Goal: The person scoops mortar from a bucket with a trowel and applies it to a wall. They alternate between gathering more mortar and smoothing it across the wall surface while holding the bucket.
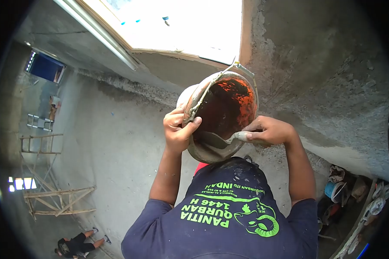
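A mortar-smeared bucket (pixel 196 149) is tilted with its mouth towards me, its inside dark with orange patches. My left hand (pixel 179 129) grips the bucket's left rim, the thumb over the edge and the fingers behind it. At the lower right of the mouth, my right hand (pixel 268 131) is closed on the grey, coated handle of a trowel-like tool (pixel 214 140). The tool's flat part lies inside the bucket near its lower rim. A wire handle (pixel 209 88) crosses the upper part of the mouth.
A bright window opening (pixel 190 26) is set in the plastered wall above. Wooden trestles (pixel 60 202) stand at the left. Another person (pixel 75 245) is at the lower left. At the lower right are a light-blue bucket (pixel 333 191) and cluttered materials.
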Tool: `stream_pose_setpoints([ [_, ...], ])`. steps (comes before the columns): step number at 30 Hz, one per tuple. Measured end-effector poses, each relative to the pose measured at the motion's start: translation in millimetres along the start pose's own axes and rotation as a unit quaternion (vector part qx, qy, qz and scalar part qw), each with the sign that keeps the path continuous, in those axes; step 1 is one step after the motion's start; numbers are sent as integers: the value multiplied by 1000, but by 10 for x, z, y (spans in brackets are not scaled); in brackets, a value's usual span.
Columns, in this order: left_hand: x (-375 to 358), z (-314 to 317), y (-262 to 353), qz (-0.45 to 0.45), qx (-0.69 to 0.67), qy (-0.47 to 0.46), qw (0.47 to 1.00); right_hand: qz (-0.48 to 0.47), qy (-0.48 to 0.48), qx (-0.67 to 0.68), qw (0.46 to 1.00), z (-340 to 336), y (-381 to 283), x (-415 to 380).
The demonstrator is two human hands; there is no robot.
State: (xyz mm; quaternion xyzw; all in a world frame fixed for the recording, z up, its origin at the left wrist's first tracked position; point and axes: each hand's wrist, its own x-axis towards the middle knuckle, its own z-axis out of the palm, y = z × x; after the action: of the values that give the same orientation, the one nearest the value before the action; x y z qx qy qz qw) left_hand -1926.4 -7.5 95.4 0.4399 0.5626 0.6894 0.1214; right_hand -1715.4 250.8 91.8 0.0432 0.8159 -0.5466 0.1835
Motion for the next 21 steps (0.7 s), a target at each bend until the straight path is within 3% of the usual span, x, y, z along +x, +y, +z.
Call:
stream_pose_setpoints([
  [1, -16, -16, -65, -16, -9, 8, 1000, 3, -28, 86, 996, -22, 119, -27],
  [2, -11, -30, -103, -30, -17, 16, 999, 0, -25, 85, 996, -26, 214, -77],
  [4, 23, -17, -64, -45, -33, 37, 998, 63, -55, 351, 933, 18, 397, -235],
  [8, -50, -32, -117, -110, -105, 139, 978, 26, -1, 493, 870, 281, 814, -614],
  [11, -90, -42, -105, -115, -134, 143, 974, -19, 92, 513, 853, 403, 829, -870],
  [12, -106, -18, -118, -106, -142, 145, 973, -23, 110, 505, 856, 399, 810, -933],
  [14, -156, -23, -140, -114, -127, 148, 974, -157, 218, 436, 859, 461, 746, -972],
  [15, -181, -35, -151, -118, -111, 147, 976, -229, 239, 448, 830, 476, 679, -944],
  [16, -205, -66, -181, -115, -117, 138, 977, -231, 249, 444, 829, 470, 570, -914],
  [19, -263, -65, -223, -137, -90, 146, 975, -133, 482, 209, 840, 342, 222, -946],
  [20, -277, -61, -237, -136, -94, 142, 976, -133, 487, 207, 838, 243, 245, -899],
  [21, -289, -69, -257, -144, -96, 150, 973, -155, 581, -25, 799, 116, 330, -807],
])
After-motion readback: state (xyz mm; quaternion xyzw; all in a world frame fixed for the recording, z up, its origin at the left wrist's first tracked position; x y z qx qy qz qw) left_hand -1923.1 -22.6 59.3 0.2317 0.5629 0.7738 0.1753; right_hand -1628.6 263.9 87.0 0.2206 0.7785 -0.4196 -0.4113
